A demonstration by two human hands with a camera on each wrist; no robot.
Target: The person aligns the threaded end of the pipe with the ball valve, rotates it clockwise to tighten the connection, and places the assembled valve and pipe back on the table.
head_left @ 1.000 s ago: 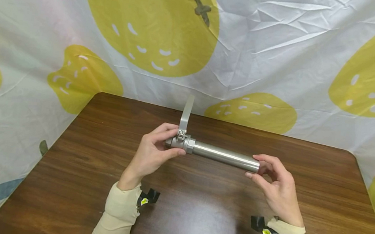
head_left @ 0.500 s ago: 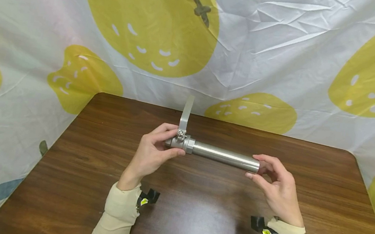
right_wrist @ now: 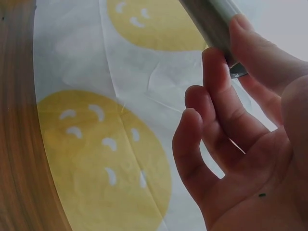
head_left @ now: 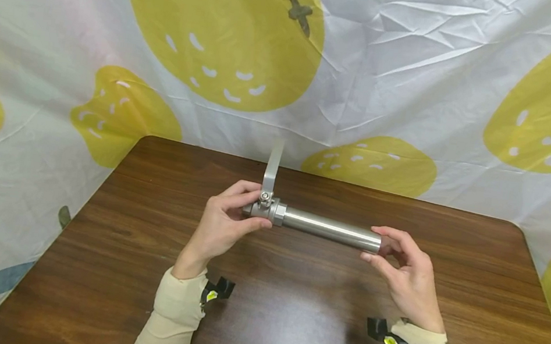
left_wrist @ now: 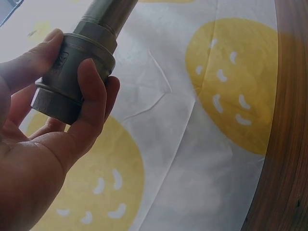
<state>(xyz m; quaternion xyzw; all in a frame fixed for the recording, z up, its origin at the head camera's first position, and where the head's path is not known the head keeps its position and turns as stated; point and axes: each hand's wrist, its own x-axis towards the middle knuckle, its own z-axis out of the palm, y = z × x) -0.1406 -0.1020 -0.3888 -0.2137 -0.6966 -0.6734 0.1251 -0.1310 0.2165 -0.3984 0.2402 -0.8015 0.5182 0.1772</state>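
My left hand (head_left: 220, 223) grips a metal ball valve (head_left: 262, 210) around its body, thumb on the near side and fingers on the far side. The valve's flat lever handle (head_left: 272, 165) points up and away from me. A smooth steel pipe (head_left: 331, 230) runs from the valve's hex end to the right. At the pipe's other end, my right hand (head_left: 409, 273) pinches it between thumb and fingers. In the left wrist view, the valve body (left_wrist: 72, 67) sits between curled fingers. The right wrist view shows the pipe end (right_wrist: 216, 29) at the fingertips, the other fingers bent below.
A dark brown wooden table (head_left: 289, 303) lies under the hands. Behind and beside it hangs a white cloth (head_left: 401, 66) printed with yellow fruit. Each wrist carries a small black camera mount (head_left: 219, 290) over a cream sleeve (head_left: 170, 322).
The lever handle and valve have shifted very slightly to the left. Both hands keep the same hold, and the pipe stays almost where it was.
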